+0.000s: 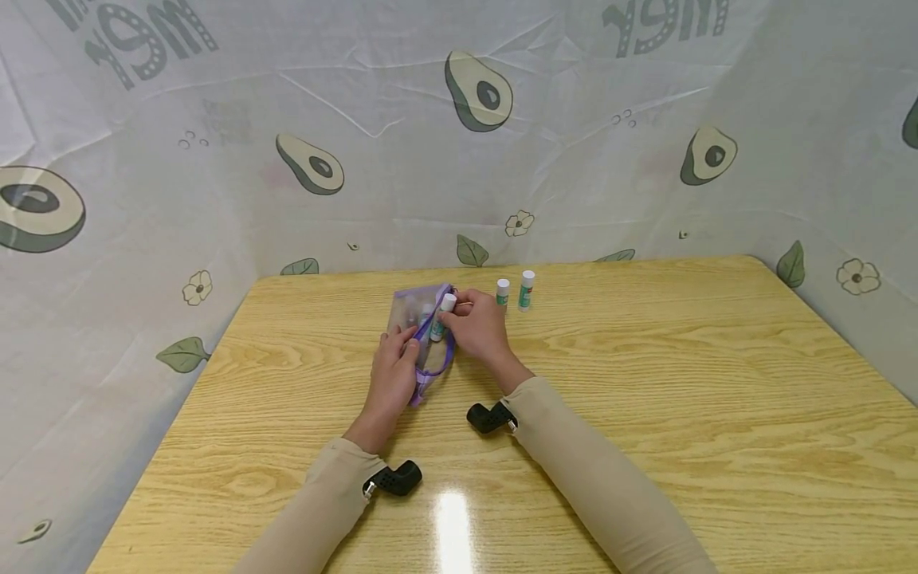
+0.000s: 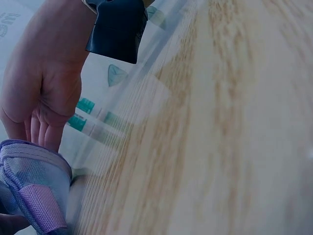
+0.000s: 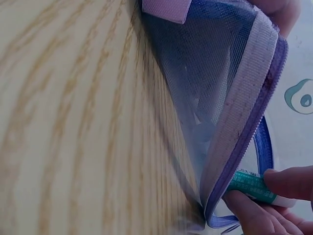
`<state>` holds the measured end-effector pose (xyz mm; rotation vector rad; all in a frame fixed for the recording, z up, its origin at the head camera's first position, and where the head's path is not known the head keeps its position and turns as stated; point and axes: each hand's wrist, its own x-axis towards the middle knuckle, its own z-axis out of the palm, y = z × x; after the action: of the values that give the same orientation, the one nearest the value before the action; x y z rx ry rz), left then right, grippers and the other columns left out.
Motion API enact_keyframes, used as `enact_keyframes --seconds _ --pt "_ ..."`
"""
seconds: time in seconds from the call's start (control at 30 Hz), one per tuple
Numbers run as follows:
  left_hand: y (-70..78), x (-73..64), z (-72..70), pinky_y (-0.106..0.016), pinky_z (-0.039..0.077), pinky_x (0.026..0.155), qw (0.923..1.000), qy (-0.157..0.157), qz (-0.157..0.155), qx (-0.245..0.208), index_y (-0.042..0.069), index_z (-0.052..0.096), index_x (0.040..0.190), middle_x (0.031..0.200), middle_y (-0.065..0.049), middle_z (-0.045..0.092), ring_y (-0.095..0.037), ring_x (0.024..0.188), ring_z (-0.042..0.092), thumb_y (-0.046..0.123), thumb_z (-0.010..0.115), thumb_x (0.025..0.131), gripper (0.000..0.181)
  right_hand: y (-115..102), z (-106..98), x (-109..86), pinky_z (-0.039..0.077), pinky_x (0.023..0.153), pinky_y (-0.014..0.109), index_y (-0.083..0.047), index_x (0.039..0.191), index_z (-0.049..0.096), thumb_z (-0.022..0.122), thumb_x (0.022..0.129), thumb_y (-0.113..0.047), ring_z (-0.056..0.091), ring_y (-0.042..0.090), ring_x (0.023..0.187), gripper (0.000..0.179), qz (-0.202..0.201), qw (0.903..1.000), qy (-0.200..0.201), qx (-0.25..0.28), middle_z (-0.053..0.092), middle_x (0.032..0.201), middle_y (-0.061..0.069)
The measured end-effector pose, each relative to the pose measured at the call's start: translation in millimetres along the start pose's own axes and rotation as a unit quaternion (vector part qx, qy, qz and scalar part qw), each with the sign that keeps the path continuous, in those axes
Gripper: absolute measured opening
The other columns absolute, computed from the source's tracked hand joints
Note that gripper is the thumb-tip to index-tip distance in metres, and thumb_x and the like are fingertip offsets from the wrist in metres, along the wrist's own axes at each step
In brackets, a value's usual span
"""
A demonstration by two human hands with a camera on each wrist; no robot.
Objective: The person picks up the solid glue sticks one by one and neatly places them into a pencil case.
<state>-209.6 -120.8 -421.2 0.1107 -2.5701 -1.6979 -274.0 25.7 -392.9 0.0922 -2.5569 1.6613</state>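
A mesh zipper pouch (image 1: 403, 311) with purple trim lies on the table, its zipper parted. My left hand (image 1: 390, 373) holds the pouch's near edge; in the right wrist view, fingers of that hand (image 3: 281, 11) show at the top. Between thumb and fingers, my right hand (image 1: 484, 327) pinches a white-capped glue stick (image 1: 448, 304) at the pouch's mouth. The green label of this glue stick (image 3: 250, 185) is partly inside the zipper line in the right wrist view. Blurred through the mesh, more sticks (image 1: 425, 312) appear inside the pouch.
Two more glue sticks stand upright right of the pouch, a nearer one (image 1: 503, 292) and another (image 1: 527, 292) beside it. The wooden table (image 1: 681, 383) meets a printed cloth (image 1: 574, 175) at the back and sides. Black devices (image 1: 398, 478) are strapped at both wrists.
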Motion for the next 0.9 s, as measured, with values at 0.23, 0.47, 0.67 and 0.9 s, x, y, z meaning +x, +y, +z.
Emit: enact_keyframes --seconds 0.23,0.47,0.67,0.9 --pt "-0.2 -0.1 0.4 -0.062 0.003 0.121 1.0 0.001 0.002 0.002 0.01 0.045 0.148 0.164 -0.015 0.02 -0.037 0.154 0.001 0.029 0.038 0.106 0.047 0 2 0.0 0.061 0.075 0.034 0.002 0.119 0.065 0.073 0.088 -0.011 0.075 0.027 0.092 0.035 0.045 0.9967 -0.005 0.068 0.074 0.106 0.019" --pt "-0.6 -0.1 0.5 -0.06 0.004 0.122 1.0 0.002 0.003 0.005 0.01 0.045 0.148 0.165 -0.014 0.019 -0.035 0.154 0.001 0.03 0.037 0.106 0.047 4 7 0.4 0.061 0.077 0.034 0.006 0.113 0.065 0.072 0.088 -0.006 0.075 0.025 0.087 0.029 0.111 0.9796 -0.018 0.166 0.072 0.106 0.021" --pt "-1.5 -0.1 1.0 -0.058 0.006 0.123 1.0 0.005 0.005 0.007 0.011 0.042 0.15 0.165 -0.015 0.019 -0.035 0.155 0.002 0.03 0.037 0.106 0.048 7 12 -1.7 0.06 0.073 0.027 0.008 0.11 0.067 0.072 0.087 -0.004 0.075 0.023 0.086 0.026 0.141 0.9681 -0.027 0.205 0.068 0.108 0.022" --pt "-1.1 0.0 1.0 -0.056 0.006 0.124 1.0 0.003 -0.004 -0.001 0.014 0.041 0.151 0.166 -0.012 0.017 -0.032 0.155 0.002 0.031 0.036 0.106 0.049 5 10 -5.2 0.06 0.073 0.028 0.005 0.119 0.067 0.078 0.083 -0.01 0.075 0.024 0.092 0.04 0.127 0.9838 0.006 0.127 0.073 0.108 0.018"
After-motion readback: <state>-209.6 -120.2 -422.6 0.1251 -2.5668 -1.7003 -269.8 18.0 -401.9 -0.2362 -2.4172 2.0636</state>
